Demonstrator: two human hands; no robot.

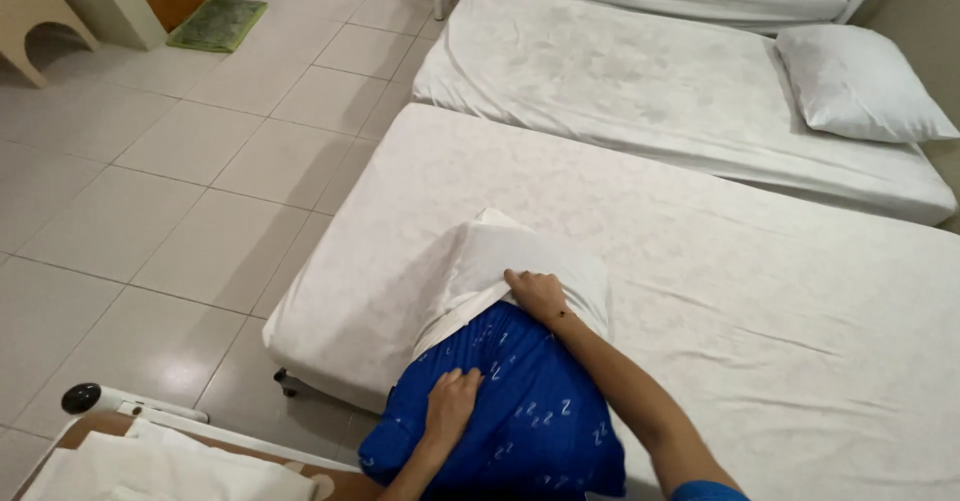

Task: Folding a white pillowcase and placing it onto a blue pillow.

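Both hands work at the bed's [700,261] near edge, the right hand [538,294] pinching the white pillowcase's [500,256] hem while the left hand [452,401] presses flat on the blue patterned pillow [530,411], half covered.

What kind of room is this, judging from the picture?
Probably a shared bedroom or guesthouse room: several beds with white sheets stand side by side on a tiled floor, and both hands work a white pillowcase over a blue pillow.

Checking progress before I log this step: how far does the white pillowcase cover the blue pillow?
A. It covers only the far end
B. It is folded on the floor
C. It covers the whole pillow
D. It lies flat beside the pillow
A: the white pillowcase sheathes only the far end of the blue pillow; the right hand rests at its edge and the left hand on bare blue.
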